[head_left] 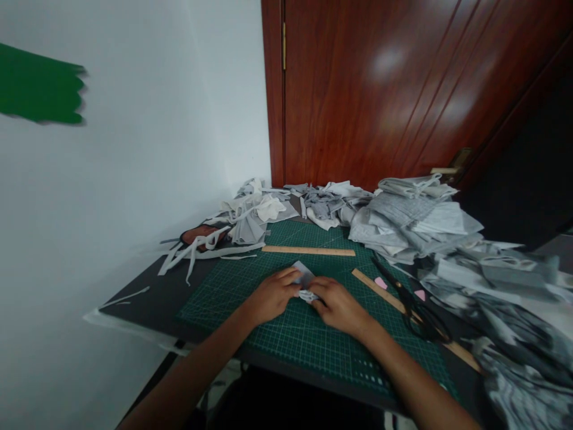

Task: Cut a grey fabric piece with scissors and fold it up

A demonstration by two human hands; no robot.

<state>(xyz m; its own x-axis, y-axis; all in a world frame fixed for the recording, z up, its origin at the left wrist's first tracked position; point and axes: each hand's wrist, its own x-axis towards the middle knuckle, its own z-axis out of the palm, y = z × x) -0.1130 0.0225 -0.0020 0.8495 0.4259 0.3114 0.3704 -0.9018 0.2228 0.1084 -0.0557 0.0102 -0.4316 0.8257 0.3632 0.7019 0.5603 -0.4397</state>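
A small piece of grey fabric (303,272) lies on the green cutting mat (215,292), its near edge folded or bunched and paler. My left hand (275,292) grips its left side, fingers curled in. From the right, my right hand (335,301) pinches the same piece, thumb near the pale folded edge. The fingertips of both hands almost meet and hide part of the cloth. Beyond the hands a wooden ruler (308,251) lies across the mat.
A second wooden ruler (380,291) slants at the right, with black scissors (409,304) across it and pink scraps (381,283) beside it. Piles of grey fabric (412,221) line the right and back. Cloth strips (197,251) lie at left, near the white wall (134,149).
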